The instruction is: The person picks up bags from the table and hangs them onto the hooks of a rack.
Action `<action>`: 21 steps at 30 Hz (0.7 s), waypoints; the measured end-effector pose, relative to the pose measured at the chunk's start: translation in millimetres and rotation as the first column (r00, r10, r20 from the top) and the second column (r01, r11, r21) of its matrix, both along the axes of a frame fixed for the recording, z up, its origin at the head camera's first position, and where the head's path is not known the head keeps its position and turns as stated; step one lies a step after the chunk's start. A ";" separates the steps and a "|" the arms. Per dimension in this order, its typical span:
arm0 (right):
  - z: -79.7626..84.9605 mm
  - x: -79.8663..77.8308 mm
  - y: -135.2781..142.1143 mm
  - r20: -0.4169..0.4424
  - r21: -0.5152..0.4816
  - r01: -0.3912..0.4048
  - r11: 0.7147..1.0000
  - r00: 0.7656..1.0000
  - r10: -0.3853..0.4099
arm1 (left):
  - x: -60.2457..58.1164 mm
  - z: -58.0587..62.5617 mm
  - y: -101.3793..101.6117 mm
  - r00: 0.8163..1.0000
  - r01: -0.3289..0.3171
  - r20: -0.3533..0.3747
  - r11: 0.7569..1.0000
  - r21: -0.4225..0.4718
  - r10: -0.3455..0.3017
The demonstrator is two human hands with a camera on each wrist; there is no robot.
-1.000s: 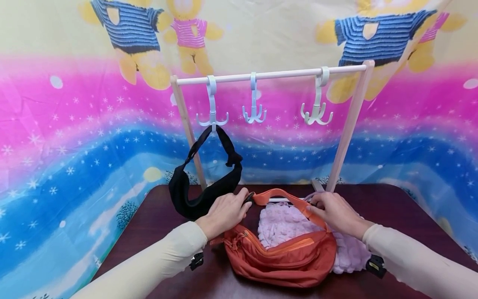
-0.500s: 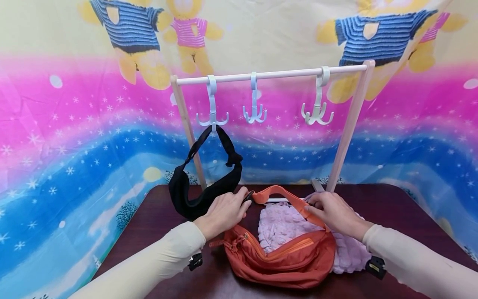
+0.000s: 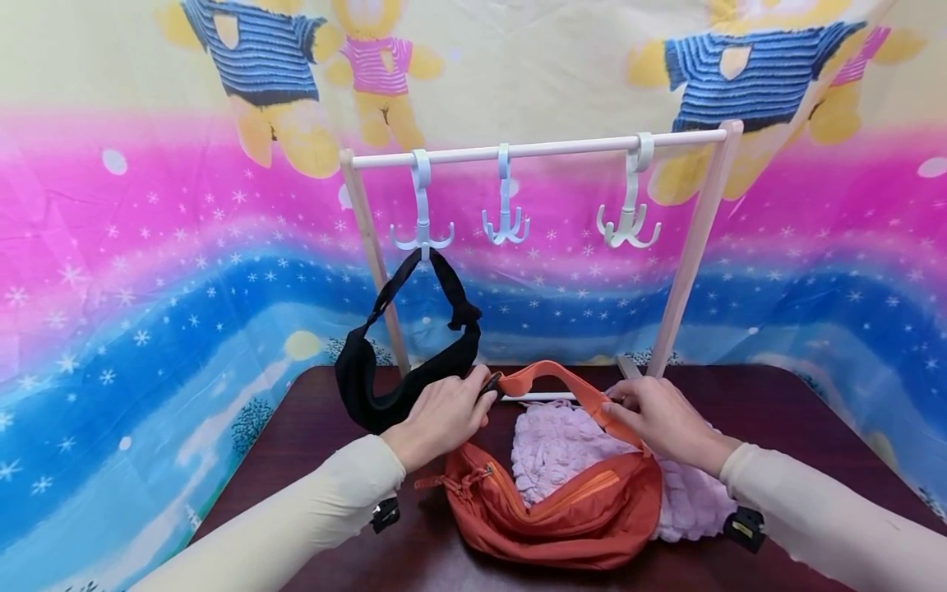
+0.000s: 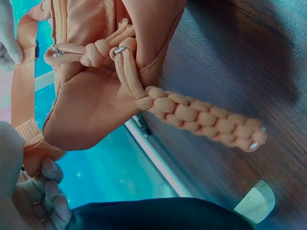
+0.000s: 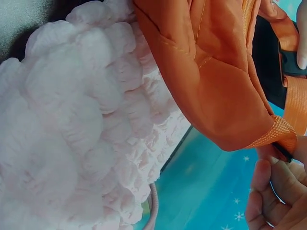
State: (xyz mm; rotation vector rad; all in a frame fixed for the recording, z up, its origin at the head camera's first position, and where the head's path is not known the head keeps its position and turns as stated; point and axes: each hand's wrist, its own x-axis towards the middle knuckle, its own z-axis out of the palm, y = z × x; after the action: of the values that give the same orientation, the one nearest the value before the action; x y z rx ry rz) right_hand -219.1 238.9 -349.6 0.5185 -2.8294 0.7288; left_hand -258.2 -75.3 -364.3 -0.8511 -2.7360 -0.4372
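Note:
An orange crossbody bag (image 3: pixel 555 538) rests on the dark table in the head view, its strap (image 3: pixel 549 369) arched up behind it. My left hand (image 3: pixel 442 413) pinches the strap's left part, near a black buckle (image 3: pixel 491 383). On the other side my right hand (image 3: pixel 662 415) grips the strap where it meets the bag; the curled fingers show in the right wrist view. A braided zipper pull (image 4: pixel 206 116) dangles from the bag in the left wrist view. Partly beneath and behind the bag lies a puffy pale pink bag (image 3: pixel 558 448), also large in the right wrist view.
A wooden rack (image 3: pixel 577 148) stands at the back, bearing a left hook (image 3: pixel 422 205), a middle hook (image 3: pixel 505 205) and a right hook (image 3: pixel 629 205). From the left hook hangs a black bag (image 3: pixel 358 382), close to my left hand. A printed cloth (image 3: pixel 185 247) covers the wall.
The orange strap has risen slightly between my hands, and the left hand has shifted a little up and left. Both hands keep their hold.

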 end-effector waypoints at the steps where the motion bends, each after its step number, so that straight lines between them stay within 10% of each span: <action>1: 0.8 0.1 -0.1 0.004 -0.001 0.004 1.000 1.000 -0.004 | -0.4 0.3 -0.1 1.000 0.002 -0.002 1.000 0.001 -0.002; 21: 11.8 1.7 -4.4 -0.016 -0.019 0.006 1.000 1.000 -0.007 | -2.1 11.1 1.2 0.999 -0.007 -0.038 0.999 0.037 0.008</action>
State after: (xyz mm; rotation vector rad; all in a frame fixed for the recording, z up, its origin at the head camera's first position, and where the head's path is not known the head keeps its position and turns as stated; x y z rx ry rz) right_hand -217.3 234.5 -337.9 0.5097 -2.8052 0.7467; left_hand -260.2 -74.1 -353.2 -0.8311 -2.6867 -0.4643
